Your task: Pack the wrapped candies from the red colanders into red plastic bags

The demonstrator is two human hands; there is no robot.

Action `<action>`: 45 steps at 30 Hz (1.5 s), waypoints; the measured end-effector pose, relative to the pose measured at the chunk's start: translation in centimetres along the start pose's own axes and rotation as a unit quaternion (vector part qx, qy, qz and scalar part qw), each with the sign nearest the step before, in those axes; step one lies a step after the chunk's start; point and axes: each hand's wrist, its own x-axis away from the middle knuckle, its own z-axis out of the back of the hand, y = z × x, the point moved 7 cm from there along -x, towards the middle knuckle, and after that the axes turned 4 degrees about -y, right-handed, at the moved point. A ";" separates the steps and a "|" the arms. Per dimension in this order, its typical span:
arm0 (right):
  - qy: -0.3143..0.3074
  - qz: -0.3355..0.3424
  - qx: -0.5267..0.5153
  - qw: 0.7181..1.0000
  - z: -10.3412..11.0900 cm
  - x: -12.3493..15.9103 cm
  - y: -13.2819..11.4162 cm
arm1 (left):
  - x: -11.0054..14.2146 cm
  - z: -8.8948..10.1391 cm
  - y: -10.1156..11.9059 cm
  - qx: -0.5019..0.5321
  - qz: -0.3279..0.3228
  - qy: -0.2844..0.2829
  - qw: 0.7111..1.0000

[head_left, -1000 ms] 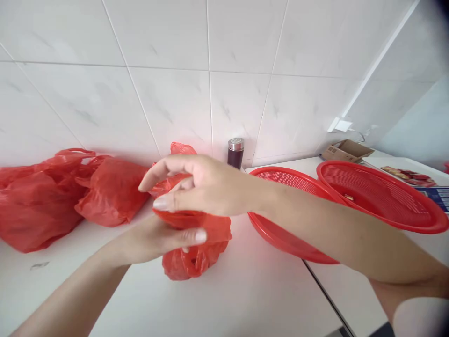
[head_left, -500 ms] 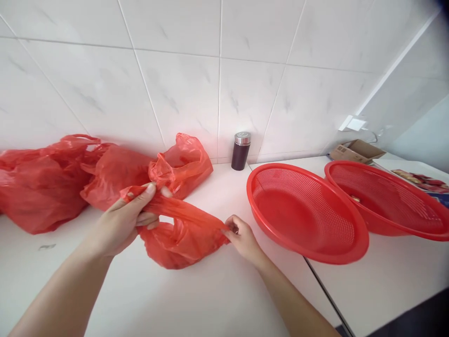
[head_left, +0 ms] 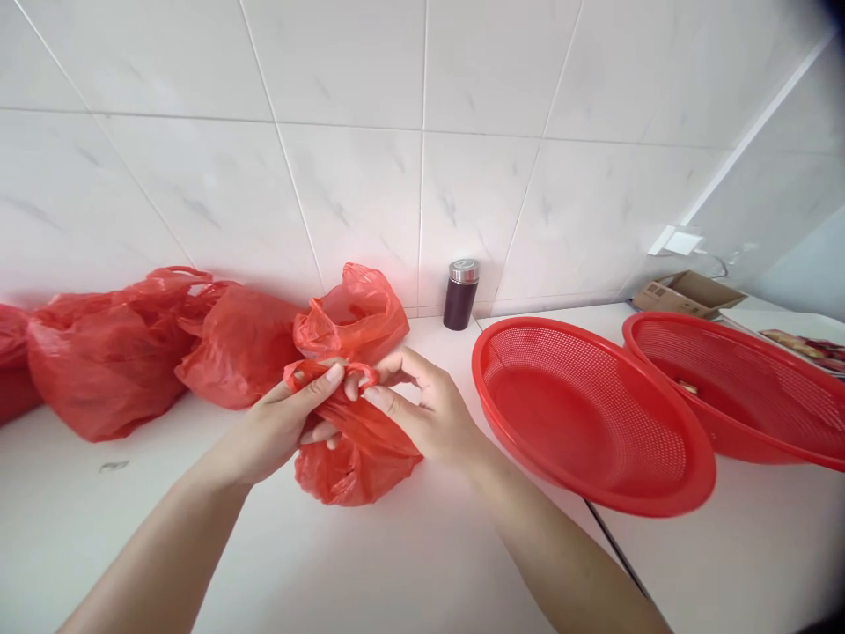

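A thin red plastic bag [head_left: 360,471] hangs gathered between my hands, its lower part at the white tabletop. My left hand [head_left: 290,418] pinches the bunched top of the bag between thumb and fingers. My right hand [head_left: 426,405] grips a twisted loop of the same bag with thumb and fingertips, close beside the left fingers. Just behind my hands sits another red plastic bag [head_left: 360,308] with a loose, upright top. What the held bag contains cannot be made out.
More filled red bags [head_left: 109,361] stand along the tiled wall at left. A dark tumbler [head_left: 460,295] with a silver lid is against the wall. To the right are a red perforated basket [head_left: 561,405], a second red basket [head_left: 732,379] and a cardboard box [head_left: 687,295].
My right hand has moved left and up from the bag's far corner to its gathered top beside my left hand. The stretched bag is now bunched together. The view has shifted slightly.
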 end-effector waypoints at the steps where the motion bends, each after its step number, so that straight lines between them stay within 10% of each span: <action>1: 0.009 0.024 0.020 0.999 0.2 0.4 -0.7 | 0.1 0.2 0.0 0.010 0.002 -0.008 1.000; 5: -0.052 0.074 0.046 0.995 -0.7 2.1 -2.1 | 0.4 0.6 0.2 0.006 0.009 -0.037 0.999; 9: -0.062 -0.031 -0.105 0.992 -1.3 1.8 0.9 | 0.1 0.5 1.0 -0.170 -0.032 -0.009 0.985; 13: 0.005 -0.118 -0.140 0.983 -0.9 1.0 5.1 | -0.1 -0.1 0.3 -0.391 -0.067 0.064 0.916; 20: -0.074 -0.187 -0.236 0.951 -2.5 1.7 6.8 | 1.2 -1.0 0.6 -0.529 -0.246 0.218 0.782; 27: 0.056 -0.173 -0.074 0.981 0.3 1.9 9.2 | 2.2 2.8 -3.4 -0.384 -0.075 0.240 0.889; 34: 0.178 -0.303 0.160 0.922 3.7 3.8 18.2 | 7.9 4.6 -10.7 -0.266 0.072 0.394 0.877; 40: 0.149 -0.203 0.309 0.917 -0.2 3.0 14.9 | 1.3 4.5 -11.5 -0.334 -0.027 0.392 0.857; 45: 0.097 -0.151 0.343 0.922 -0.5 3.0 15.7 | -4.5 5.8 -13.3 -0.415 0.035 0.301 0.858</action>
